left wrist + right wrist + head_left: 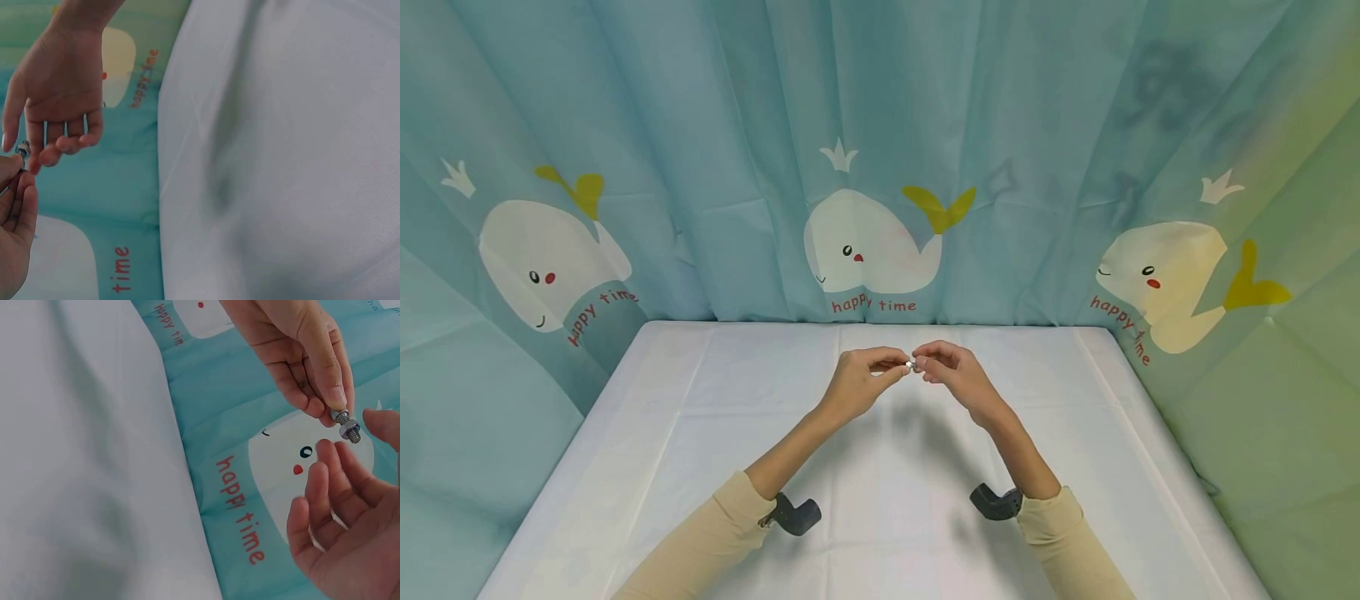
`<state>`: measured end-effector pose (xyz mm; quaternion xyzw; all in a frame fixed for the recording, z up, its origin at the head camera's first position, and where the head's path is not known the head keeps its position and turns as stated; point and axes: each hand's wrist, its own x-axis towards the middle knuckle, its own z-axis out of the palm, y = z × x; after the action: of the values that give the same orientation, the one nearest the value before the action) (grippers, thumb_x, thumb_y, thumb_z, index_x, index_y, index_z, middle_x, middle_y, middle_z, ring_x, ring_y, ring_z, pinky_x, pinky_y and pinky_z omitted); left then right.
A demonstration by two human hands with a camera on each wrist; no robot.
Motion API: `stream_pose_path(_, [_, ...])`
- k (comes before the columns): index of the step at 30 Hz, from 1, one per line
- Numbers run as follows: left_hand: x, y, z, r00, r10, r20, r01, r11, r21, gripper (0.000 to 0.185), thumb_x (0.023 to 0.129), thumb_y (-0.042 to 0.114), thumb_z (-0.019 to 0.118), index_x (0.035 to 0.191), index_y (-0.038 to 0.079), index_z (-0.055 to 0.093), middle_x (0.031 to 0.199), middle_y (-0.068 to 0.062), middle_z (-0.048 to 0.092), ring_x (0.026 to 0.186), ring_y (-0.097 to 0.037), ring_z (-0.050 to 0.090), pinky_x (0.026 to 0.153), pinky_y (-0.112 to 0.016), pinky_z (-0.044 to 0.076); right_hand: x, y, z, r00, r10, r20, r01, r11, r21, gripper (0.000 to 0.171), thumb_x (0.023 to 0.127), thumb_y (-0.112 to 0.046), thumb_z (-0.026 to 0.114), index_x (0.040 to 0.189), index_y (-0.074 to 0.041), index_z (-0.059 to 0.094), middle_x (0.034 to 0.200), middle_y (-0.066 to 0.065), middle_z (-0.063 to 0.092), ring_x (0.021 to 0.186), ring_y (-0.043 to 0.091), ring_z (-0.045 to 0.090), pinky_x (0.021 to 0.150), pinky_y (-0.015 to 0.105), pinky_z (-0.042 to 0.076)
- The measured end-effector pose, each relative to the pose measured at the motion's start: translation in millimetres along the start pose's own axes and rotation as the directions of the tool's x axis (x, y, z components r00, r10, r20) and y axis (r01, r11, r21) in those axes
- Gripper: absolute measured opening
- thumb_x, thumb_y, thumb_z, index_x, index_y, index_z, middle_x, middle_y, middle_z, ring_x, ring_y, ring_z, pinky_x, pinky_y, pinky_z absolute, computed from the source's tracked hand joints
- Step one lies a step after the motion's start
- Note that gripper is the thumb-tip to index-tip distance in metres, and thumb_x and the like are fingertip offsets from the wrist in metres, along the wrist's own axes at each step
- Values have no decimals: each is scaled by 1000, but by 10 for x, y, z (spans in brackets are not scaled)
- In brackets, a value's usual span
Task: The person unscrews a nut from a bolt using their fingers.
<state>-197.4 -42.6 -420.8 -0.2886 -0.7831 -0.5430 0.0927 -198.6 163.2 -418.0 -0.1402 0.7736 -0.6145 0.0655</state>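
Thumb and fingers of my left hand [860,383] pinch a small metal bolt [355,435] by one end, above the table. A hex nut [349,429] sits on the bolt's thread, close to the free end, in the right wrist view. My right hand [961,379] is just to the right of it. Its thumb and fingers are spread apart around the bolt's free end without gripping it, and its other fingers are loosely bent. The end of the bolt inside the left fingertips is hidden.
A white cloth covers the table [730,467] below the hands. Blue-green curtains [745,150] with printed whales stand along its back and sides. Dark curved wrist mounts [797,515] stick out from both sleeves.
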Motion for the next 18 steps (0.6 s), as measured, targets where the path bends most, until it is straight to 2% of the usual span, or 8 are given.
stream_pose_path(5, [-4,-7,5,1000,15,-1,-15,1000,1,9,93,7,72,100,5,76,93,-3,74,85,-14,71,78,-26,58,4,22,-6,999,37,-4,-37,999,-11,30,100,-27,62,107,1,69,94,9,71,92,34,61,90,43,51])
stream_pose_path(8, [-3,-3,3,1000,14,-1,-14,1000,0,9,93,7,72,101,5,76,93,-2,74,85,-14,71,78,-26,58,-1,15,-5,999,35,0,-35,999,4,29,99,-25,62,105,2,70,93,9,71,95,37,62,90,41,52])
stream_pose_path(15, [1,4,-1,1000,3,-3,-3,1000,4,10,92,8,73,101,5,76,94,-3,75,86,-15,72,77,-26,58,-5,15,-13,1000,-1,9,1,999,39,21,99,-14,63,108,5,68,97,11,71,95,24,65,92,36,53])
stream_pose_path(18, [1,6,-4,1000,5,-2,-5,1000,4,10,92,8,73,101,4,76,95,-3,75,87,-16,72,78,-26,58,-12,18,-16,1000,-20,13,19,999,42,20,96,-10,66,110,5,67,98,10,69,93,22,65,87,33,53])
